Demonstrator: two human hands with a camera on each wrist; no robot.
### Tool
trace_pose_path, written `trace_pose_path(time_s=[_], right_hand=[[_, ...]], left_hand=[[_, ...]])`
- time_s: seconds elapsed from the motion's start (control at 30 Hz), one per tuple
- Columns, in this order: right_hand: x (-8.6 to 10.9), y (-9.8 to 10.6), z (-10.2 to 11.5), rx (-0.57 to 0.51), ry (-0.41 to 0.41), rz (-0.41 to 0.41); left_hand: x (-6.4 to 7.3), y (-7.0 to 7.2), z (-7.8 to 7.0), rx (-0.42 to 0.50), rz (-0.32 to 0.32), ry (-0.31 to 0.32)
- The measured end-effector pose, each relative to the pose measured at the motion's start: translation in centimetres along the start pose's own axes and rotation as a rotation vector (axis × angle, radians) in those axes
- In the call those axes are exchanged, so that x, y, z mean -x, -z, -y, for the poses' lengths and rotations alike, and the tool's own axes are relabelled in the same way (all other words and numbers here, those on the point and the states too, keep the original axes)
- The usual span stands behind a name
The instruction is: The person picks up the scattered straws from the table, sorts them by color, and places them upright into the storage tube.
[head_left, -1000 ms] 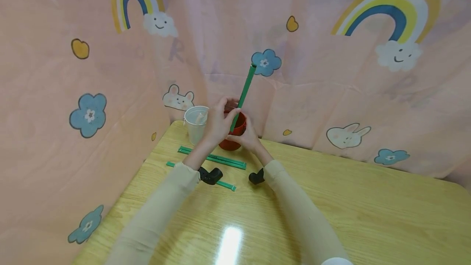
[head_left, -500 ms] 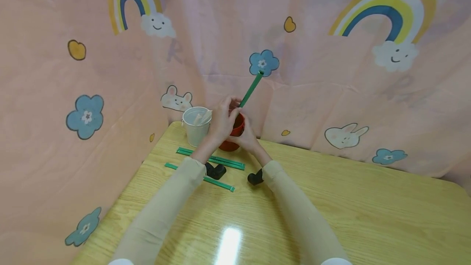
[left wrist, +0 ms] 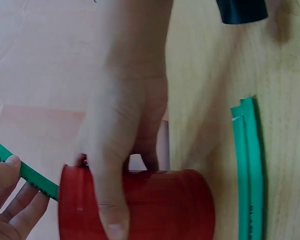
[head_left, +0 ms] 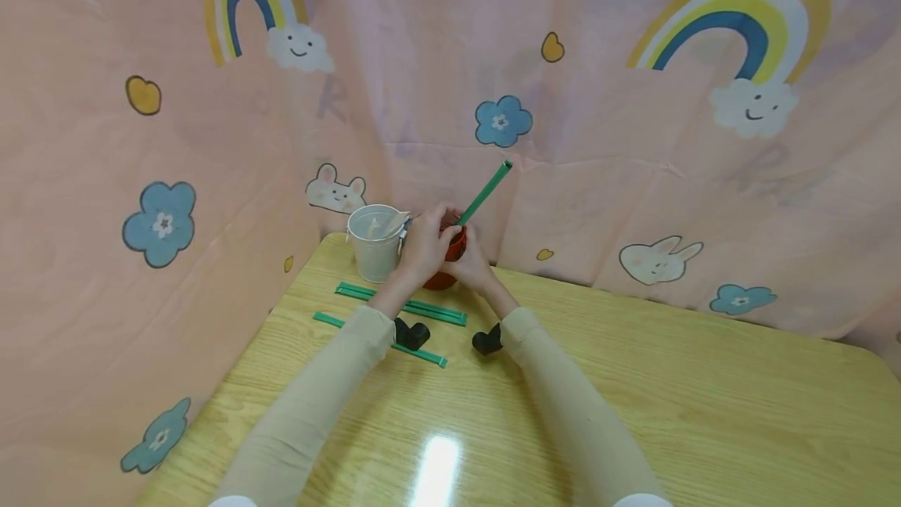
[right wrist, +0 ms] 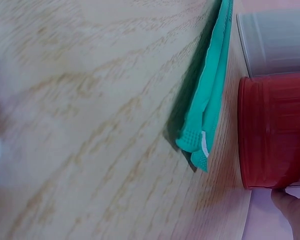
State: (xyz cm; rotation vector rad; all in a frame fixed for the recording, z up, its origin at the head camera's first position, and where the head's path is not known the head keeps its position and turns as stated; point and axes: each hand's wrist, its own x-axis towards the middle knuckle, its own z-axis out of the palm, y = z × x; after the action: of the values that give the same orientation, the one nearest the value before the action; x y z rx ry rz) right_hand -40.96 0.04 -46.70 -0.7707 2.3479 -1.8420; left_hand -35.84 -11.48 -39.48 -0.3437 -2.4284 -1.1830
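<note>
Nearest me, two beige sleeves (head_left: 303,405) reach over the glossy wood-grain table (head_left: 669,397). A single green strip (head_left: 422,355) lies partly under the left one, just short of a touching pair of green strips (left wrist: 255,170), flat and narrow, with a finely crimped end in the right wrist view.

Beyond them, I see the left hand (head_left: 425,247) pinching the held strip (head_left: 486,192), which slants up and right from the mouth of the red bucket (right wrist: 277,130). I can't tell how far its lower end goes past the rim. The right hand (left wrist: 122,120) grips the bucket's side, thumb laid across the smooth, shiny wall.

To do this well, I'd keep that right grip steady and the left pinch light: the strip looks thin, so pressing it against the rim could bend it. Steepening its slant would, I judge, help it clear the edge.

Just left, a white bucket (head_left: 376,257) holds pale pieces; behind everything hangs the creased, printed pink cloth (head_left: 591,178).
</note>
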Motion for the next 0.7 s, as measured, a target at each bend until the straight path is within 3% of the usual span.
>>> trace_pose_path(time_s=[0.17, 0.4, 0.7], right_hand=[[-0.6, -0.2, -1.8, 0.02, 0.001, -0.027], [-0.7, -0.3, -1.9, 0.021, 0.011, -0.03], [-0.6, -0.3, -1.8, 0.044, -0.021, -0.044]], left_hand=[[0.3, -0.2, 0.5, -0.021, 0.021, 0.024], [0.4, -0.4, 1.4, -0.065, 0.041, 0.083], [0.5, -0.2, 1.6, -0.06, 0.045, 0.069]])
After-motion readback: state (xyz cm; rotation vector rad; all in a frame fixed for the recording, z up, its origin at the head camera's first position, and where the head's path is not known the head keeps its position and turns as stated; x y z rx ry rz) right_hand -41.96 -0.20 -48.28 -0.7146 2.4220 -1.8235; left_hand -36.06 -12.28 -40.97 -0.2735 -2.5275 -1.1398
